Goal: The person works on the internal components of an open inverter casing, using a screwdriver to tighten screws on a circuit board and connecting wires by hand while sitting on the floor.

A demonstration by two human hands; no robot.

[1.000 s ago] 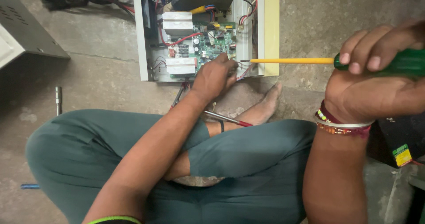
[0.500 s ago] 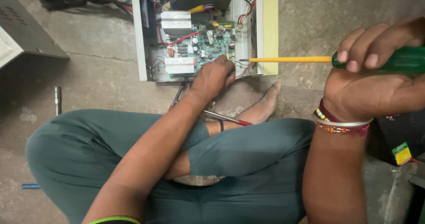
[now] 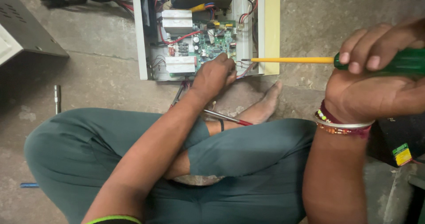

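An open white metal case (image 3: 142, 38) lies on the concrete floor, showing a green circuit board (image 3: 210, 42), grey heat sinks and coloured wires. My left hand (image 3: 214, 75) reaches into its lower edge, fingers pinching something small by the board; what it is cannot be made out. My right hand (image 3: 376, 80), with bangles at the wrist, grips the green handle of a screwdriver (image 3: 292, 60). Its yellow shaft runs left, and the tip sits at the case's right side, close to my left fingers.
I sit cross-legged in green trousers, a bare foot (image 3: 265, 106) just below the case. A red-handled tool (image 3: 228, 117) lies by my knee. A grey metal cover (image 3: 26, 33) is at the left, a small metal socket (image 3: 56, 97) beside it, a dark box (image 3: 398, 140) at the right.
The case and my hands sit slightly lower in the view. My left hand stays at the board's edge and the screwdriver tip stays beside it.
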